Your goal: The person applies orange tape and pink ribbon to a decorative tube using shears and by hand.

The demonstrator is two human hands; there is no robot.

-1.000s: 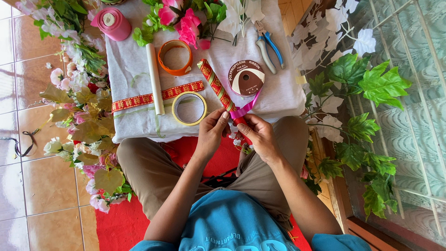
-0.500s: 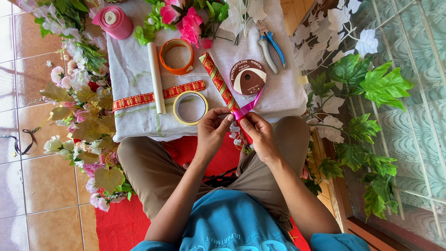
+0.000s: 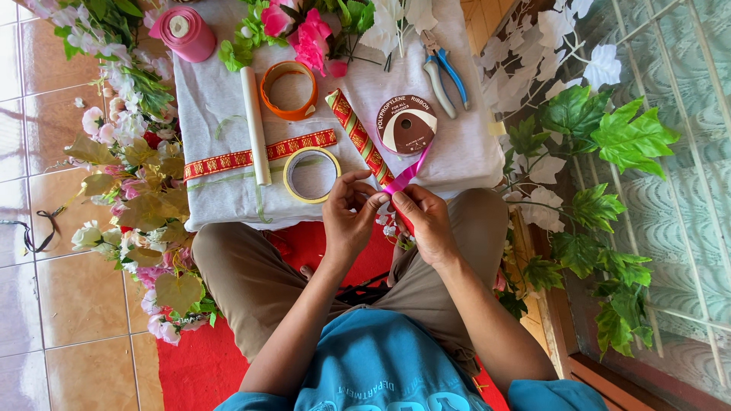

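Note:
My left hand [image 3: 349, 215] and my right hand [image 3: 423, 221] meet over my lap, fingertips together on a stick wrapped in red-and-gold patterned trim [image 3: 358, 135]. A magenta ribbon [image 3: 408, 173] runs from my fingers up to a brown ribbon spool [image 3: 406, 124] on the white cloth [image 3: 217, 114]. My right hand pinches the ribbon against the stick; my left hand holds the stick beside it. Small white flowers sit under my hands, partly hidden.
On the cloth lie a yellowish tape roll [image 3: 311, 174], an orange tape roll [image 3: 288, 90], a white tube [image 3: 255, 124], a red-gold trim strip [image 3: 263, 154], blue-handled pliers [image 3: 442, 70], a pink ribbon roll [image 3: 183, 32] and pink flowers [image 3: 308, 34]. Artificial flowers lie left, green leaves [image 3: 609, 133] right.
The hands have barely shifted; my fingers have worked slightly along the stick with the magenta ribbon, which stays taut toward the spool.

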